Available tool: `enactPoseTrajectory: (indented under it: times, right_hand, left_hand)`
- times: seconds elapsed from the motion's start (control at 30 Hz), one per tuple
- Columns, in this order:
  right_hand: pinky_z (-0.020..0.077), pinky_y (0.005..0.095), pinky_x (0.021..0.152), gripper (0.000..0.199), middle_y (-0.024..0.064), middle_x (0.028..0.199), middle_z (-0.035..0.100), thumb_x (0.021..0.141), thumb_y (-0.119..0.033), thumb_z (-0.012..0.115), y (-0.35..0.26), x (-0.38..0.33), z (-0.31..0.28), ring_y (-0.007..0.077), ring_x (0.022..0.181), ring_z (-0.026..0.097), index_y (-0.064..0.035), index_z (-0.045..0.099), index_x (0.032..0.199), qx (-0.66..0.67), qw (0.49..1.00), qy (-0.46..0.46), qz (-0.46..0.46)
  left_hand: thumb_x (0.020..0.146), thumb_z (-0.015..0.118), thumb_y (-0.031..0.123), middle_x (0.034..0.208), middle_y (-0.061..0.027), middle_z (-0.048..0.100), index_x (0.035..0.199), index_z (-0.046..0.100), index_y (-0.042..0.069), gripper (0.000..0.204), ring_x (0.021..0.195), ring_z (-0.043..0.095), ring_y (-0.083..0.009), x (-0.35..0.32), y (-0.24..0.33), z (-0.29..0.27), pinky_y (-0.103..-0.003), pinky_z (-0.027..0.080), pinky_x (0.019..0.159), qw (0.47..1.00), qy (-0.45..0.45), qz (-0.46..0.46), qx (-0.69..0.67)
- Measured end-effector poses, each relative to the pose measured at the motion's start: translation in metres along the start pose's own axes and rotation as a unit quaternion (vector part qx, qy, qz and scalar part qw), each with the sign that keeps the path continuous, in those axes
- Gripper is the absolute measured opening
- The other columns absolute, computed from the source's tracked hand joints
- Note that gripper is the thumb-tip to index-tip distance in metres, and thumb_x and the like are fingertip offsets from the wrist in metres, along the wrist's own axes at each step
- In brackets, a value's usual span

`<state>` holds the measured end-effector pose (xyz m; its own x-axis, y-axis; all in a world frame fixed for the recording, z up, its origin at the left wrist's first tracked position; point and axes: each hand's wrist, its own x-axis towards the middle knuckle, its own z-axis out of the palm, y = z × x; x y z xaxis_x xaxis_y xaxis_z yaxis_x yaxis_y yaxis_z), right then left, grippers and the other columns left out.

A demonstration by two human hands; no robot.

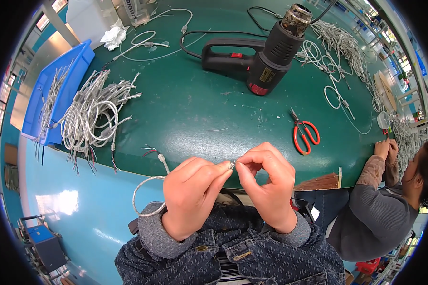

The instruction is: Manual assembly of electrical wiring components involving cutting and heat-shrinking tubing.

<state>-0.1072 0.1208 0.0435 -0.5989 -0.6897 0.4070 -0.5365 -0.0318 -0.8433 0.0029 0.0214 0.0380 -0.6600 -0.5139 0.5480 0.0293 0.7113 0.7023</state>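
My left hand is closed round a grey-white braided cable just above the table's near edge. From behind that hand the cable loops out and back to a grey sleeve with thin red and dark wires at its far end. The cable's other tip pokes out between my left thumb and forefinger. There my right hand pinches, thumb and forefinger together, at the frayed end; the fine strands are too small to make out. Red-handled snips lie right of my hands, blades pointing away.
A black heat gun stands at the back of the green table. Left are a heap of similar cables and a blue bin. More cables lie far right. A co-worker sits at the right edge.
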Motion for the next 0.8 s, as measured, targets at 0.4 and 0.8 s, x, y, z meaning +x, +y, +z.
enactPoseTrajectory:
  times: [0.4, 0.8]
  right_hand:
    - [0.0463, 0.0205, 0.06, 0.008, 0.0049, 0.079, 0.059, 0.078, 0.009, 0.063, 0.003, -0.001, -0.01, 0.0082, 0.071, 0.056, 0.0041, 0.061, 0.084, 0.132, 0.978, -0.063, 0.149]
    - [0.0482, 0.0224, 0.061, 0.005, 0.0061, 0.081, 0.061, 0.079, 0.007, 0.063, 0.001, -0.001, -0.005, 0.0102, 0.07, 0.057, 0.0048, 0.062, 0.084, 0.069, 0.993, -0.053, 0.079]
  left_hand:
    - [0.07, 0.073, -0.003, 0.068, -0.0088, 0.06, 0.085, 0.066, 0.0, 0.017, 0.059, 0.057, -0.0197, -0.003, 0.0, 0.002, -0.028, 0.043, 0.052, 0.999, -0.008, -0.017, -0.034]
    - [0.072, 0.071, -0.006, 0.075, -0.0089, 0.064, 0.089, 0.067, 0.0, 0.018, 0.064, 0.059, -0.0152, -0.006, -0.002, 0.0, -0.025, 0.043, 0.056, 0.993, -0.009, -0.086, -0.083]
